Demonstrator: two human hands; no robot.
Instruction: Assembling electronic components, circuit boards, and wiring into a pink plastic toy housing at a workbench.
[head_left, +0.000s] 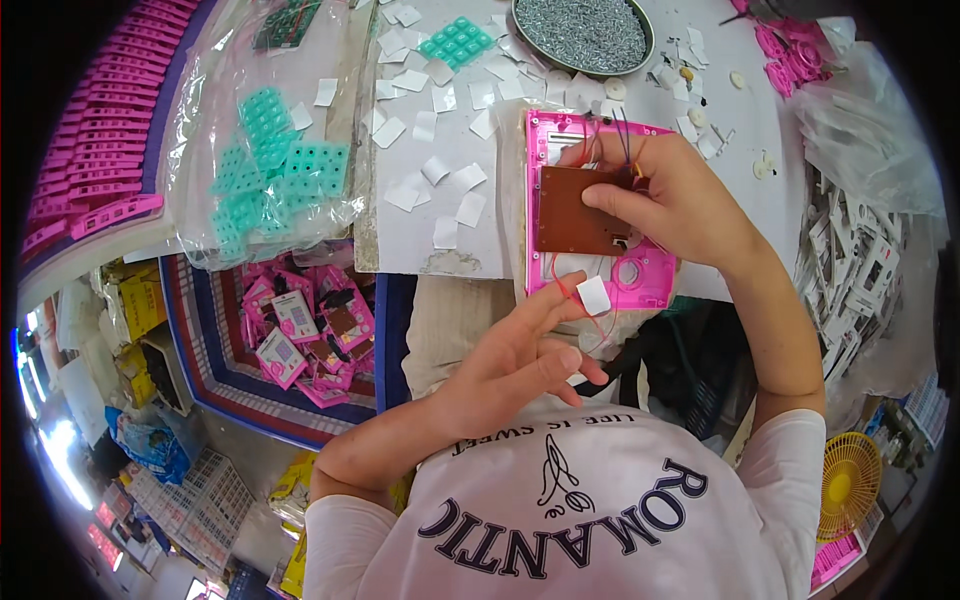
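My right hand (670, 200) grips a brown circuit board (580, 222), its thumb flat on the board's face and the other fingers behind the upper edge. Thin red and dark wires run from the board. Beneath it lies a pink plastic housing (655, 290) with a round opening near its lower end. My left hand (515, 360) is just below the housing's near edge, index finger stretched forward and thumb apart. A small white square pad (594, 296) sits at its fingertips, over the housing's lower part, beside a thin red wire.
Loose white pads (468, 178) and turquoise button sheets (265, 118) lie on the table. Beyond the housing stands a round pan of small screws (585, 35). A blue basket (190, 330) with pink units is at left, stacked pink housings (110, 120) at far left, white parts (850, 270) at right.
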